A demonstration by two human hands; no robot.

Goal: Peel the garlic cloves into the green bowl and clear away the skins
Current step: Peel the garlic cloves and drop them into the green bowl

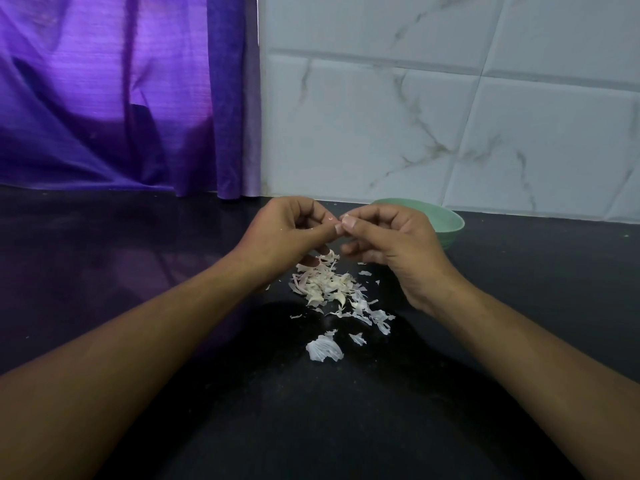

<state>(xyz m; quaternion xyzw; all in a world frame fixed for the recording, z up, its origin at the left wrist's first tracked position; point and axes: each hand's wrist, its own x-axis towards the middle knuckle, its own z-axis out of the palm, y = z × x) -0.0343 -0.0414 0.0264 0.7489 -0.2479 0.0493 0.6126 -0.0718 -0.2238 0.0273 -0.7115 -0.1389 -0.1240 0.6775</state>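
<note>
Pale garlic clove [335,221] pinched where both hands meet, mostly hidden by fingertips, so peeled or not: cannot tell. Left hand [287,230] curled, thumb and forefinger nipping clove from its side; right hand [391,244] curled likewise, thumb and forefinger tips on other end, remaining fingers loosely folded, nothing else held. Both raised off dark counter [121,254]. Clove judged small, light, firm, probably slick once bare; skin dry, thin, easily torn, so best picked at tip or root end with a nail, body held across its width. Skins [329,289] heaped directly under hands and just nearer, strays trailing back toward body, one bigger flake nearest. Near-weightless, likely to scatter; sweep together, no picking one by one. Green bowl [446,220] just behind right hand, partly hidden by it, contents not visible. Purple curtain [104,98] far beyond left hand, marbled tile wall [450,116] beyond right
</note>
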